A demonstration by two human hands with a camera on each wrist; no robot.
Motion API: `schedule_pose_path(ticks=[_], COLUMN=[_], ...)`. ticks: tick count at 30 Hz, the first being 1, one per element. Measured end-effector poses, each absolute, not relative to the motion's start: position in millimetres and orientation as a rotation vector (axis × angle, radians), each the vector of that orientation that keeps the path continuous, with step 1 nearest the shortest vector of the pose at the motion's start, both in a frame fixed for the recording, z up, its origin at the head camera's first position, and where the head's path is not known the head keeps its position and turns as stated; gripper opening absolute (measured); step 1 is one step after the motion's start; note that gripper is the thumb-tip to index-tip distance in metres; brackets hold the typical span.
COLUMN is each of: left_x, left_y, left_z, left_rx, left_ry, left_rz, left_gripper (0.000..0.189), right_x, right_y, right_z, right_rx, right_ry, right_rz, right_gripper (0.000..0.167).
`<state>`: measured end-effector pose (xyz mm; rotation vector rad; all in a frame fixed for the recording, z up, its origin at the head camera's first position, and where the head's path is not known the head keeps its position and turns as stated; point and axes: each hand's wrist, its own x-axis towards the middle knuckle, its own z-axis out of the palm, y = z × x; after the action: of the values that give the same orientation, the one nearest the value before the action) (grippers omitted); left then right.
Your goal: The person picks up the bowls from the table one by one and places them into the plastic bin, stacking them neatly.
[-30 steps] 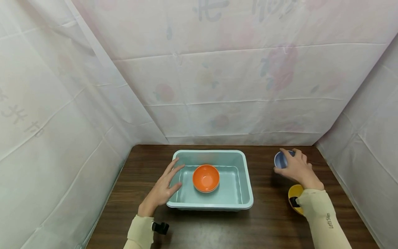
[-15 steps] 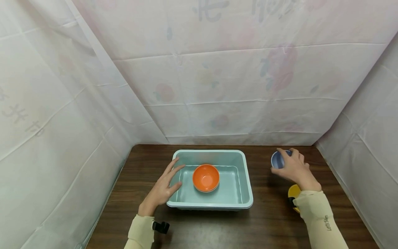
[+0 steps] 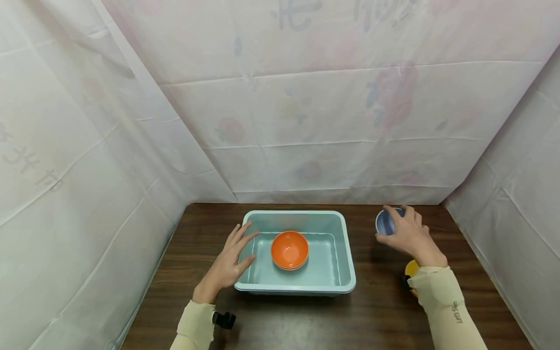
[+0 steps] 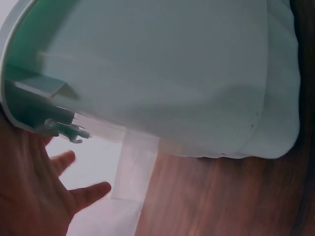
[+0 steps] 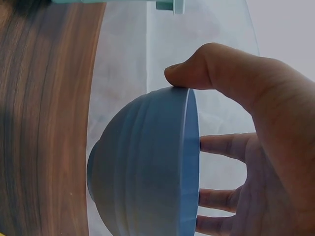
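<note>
My right hand [image 3: 409, 236] grips a blue bowl [image 3: 385, 222] by its rim, thumb on the near-left side and fingers across the top. In the right wrist view the ribbed blue bowl [image 5: 142, 167] is upright and held above the wooden table. My left hand [image 3: 225, 265] is at the left rim of a pale green plastic basin [image 3: 302, 288], its fingers spread. From the left wrist view, the left hand [image 4: 34, 191] shows spread fingers beside the basin's rim. An orange bowl [image 3: 289, 250] sits inside the basin, with a lighter rim visible beneath it.
A yellow bowl [image 3: 411, 268] lies on the dark wooden table [image 3: 376, 311], partly hidden under the right sleeve. White patterned sheeting [image 3: 306, 170] hangs behind the table and on both sides. A small black device [image 3: 224, 320] is strapped at the left wrist.
My right hand has moved a little to the left toward the basin, carrying the blue bowl. The left hand has stayed almost in place, and the orange bowl has not moved.
</note>
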<state>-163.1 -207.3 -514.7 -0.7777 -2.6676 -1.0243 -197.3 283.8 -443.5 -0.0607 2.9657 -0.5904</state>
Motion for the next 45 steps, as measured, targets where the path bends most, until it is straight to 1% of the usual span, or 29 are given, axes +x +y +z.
schedule_pose_path(ticks=[11, 19, 28, 35, 45], left_x=[-158.5, -158.9, -163.1, -161.0, -164.1], left_y=[-208.2, -206.3, -194.1, -194.5, -192.0], left_z=[-504.8, -496.7, -492.8, -500.0, -501.6], left_rx=[-0.899, -0.854, -0.842, -0.867, -0.827], left_ry=[-2.638, -2.75, -2.755, -2.72, -2.743], left_rz=[-0.905, -0.974, -0.972, -0.987, -0.993], left_gripper=[0.05, 0.052, 0.058, 0.057, 0.053], right_x=[-199.1, -203.0, -203.1, -204.2, -205.7], right_y=[269.6, 264.8, 258.9, 245.6, 218.4], right_z=[-439.1, -440.1, -428.7, -417.2, -401.5], right_rx=[-0.107, -0.14, -0.168, -0.245, -0.298], right_ry=[2.996, 3.01, 3.058, 3.08, 3.079], right_rz=[-0.597, -0.596, -0.601, -0.611, -0.609], right_gripper=[0.094, 0.093, 0.093, 0.09, 0.089])
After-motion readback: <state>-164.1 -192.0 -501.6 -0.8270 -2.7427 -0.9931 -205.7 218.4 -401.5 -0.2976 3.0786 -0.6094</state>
